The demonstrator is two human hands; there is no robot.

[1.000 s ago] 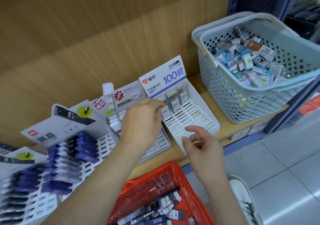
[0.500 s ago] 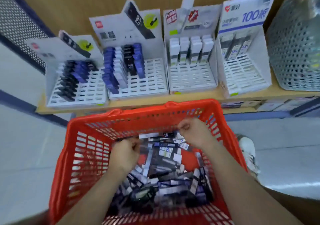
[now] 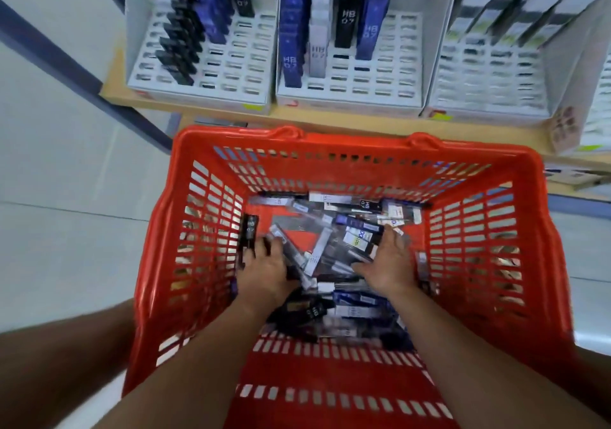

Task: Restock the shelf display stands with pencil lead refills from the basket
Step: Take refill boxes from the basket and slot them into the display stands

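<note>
Inside the red basket [image 3: 347, 146], both hands lie among the loose pencil lead refills [image 3: 330, 253].

- Right hand [image 3: 388, 263]: grip released, fingers spread flat on the packs.
- Left hand [image 3: 264, 266]: fingers bent among dark packs. Whether the grip holds one cannot be told.

Recommended procedure: sort by printed grade, gather like packs aligned, and match them to a display stand [image 3: 347, 99] on the shelf [image 3: 330, 120].

Legible: "HB 07" on black and blue packs, and "100" on one white pack.

Refills [image 3: 334, 256] lie in the basket [image 3: 330, 141] before the shelf stands [image 3: 350, 98].
</note>
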